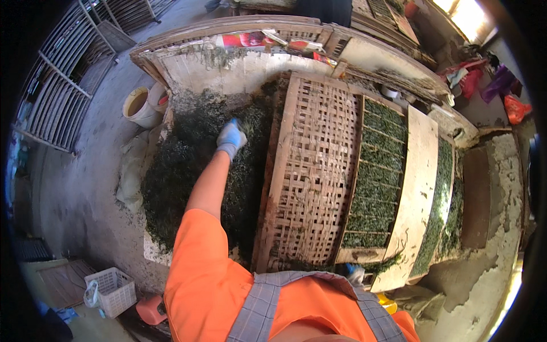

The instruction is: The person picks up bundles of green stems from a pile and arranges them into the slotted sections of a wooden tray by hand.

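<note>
A dark green heap of strands (182, 171) is spread left of a woven panel (326, 128), beside which a strand-covered frame (362, 256) is set. The left hand (231, 138), gloved, is held at the heap; the right hand (355, 273) is mostly hidden below the frame. Whether either's fingers are closed cannot be told.

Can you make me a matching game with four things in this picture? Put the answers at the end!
Things:
1. Left hand
2. Woven tray
3. Basket
4. Jug

Clues:
A. Red, down near the bottom left of the picture
B. Just to the right of the dark green heap
C. White, with lots of little holes
D. Wearing a blue and whitish glove

Right pairs: 1-D, 2-B, 3-C, 4-A
</note>
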### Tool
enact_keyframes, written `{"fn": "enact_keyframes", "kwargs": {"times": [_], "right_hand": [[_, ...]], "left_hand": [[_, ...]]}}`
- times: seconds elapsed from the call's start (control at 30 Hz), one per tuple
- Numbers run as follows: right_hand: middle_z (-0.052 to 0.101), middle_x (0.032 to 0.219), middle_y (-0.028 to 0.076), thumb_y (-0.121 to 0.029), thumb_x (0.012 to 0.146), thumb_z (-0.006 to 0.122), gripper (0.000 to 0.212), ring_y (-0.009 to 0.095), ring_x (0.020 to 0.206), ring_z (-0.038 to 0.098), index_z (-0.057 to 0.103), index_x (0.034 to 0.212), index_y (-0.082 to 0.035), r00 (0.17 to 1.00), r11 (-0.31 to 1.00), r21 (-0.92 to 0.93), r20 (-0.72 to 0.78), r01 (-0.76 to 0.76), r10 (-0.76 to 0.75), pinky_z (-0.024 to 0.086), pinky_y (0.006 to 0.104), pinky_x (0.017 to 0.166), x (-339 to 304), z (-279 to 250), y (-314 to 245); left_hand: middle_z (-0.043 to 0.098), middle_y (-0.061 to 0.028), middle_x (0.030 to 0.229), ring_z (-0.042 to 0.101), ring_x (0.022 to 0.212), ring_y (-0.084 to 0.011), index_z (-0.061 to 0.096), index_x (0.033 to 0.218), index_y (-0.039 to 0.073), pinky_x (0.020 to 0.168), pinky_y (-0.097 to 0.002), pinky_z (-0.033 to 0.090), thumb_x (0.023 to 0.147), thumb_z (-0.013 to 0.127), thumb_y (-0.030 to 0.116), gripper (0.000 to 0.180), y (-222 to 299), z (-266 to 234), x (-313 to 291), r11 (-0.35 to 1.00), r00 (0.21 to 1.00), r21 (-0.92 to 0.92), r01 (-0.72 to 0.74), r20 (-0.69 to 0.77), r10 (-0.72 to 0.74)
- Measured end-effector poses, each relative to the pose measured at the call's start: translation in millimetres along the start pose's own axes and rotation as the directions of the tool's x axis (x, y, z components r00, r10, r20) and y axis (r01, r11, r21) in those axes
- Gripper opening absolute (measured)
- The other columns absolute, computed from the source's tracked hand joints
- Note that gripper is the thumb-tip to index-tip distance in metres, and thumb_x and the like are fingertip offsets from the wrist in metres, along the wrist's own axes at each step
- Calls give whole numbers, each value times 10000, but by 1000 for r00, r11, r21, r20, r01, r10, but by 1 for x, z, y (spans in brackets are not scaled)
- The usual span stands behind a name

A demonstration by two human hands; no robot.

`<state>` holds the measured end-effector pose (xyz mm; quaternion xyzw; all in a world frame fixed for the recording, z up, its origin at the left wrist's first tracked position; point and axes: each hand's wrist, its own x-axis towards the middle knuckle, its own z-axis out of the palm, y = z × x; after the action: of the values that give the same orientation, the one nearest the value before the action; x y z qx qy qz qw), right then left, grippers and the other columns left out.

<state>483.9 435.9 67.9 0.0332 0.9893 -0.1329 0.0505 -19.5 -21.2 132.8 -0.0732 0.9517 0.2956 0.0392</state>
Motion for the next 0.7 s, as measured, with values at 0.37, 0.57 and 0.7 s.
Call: {"fn": "enact_keyframes", "kwargs": {"times": [0.37,0.57,0.7], "right_hand": [[632,663,123,-405,636,728,274,349,649,624,620,756,-184,997,1000,-26,81,3,-1,495,446,580,16,-34,-31],[677,772,132,-429,752,663,279,352,727,646,664,835,-162,995,993,109,96,-38,28,510,447,656,16,-49,-40],[690,819,127,-426,792,632,285,321,787,666,690,870,-159,970,978,195,242,-67,19,530,410,706,20,-91,-51]], "left_hand": [[595,-36,767,586,678,-187,588,1134,93,579,-335,499,865,473,70,294,-8,-171,-13,311,952,-922,-232,-149,268],[643,-83,1025,642,895,-188,566,1132,22,779,-344,565,850,460,8,301,148,-245,-178,544,658,-395,-740,-260,707],[643,-84,1048,636,941,-186,567,1134,13,812,-325,548,845,511,15,294,196,-231,-241,533,567,-204,-821,-186,802]]}}
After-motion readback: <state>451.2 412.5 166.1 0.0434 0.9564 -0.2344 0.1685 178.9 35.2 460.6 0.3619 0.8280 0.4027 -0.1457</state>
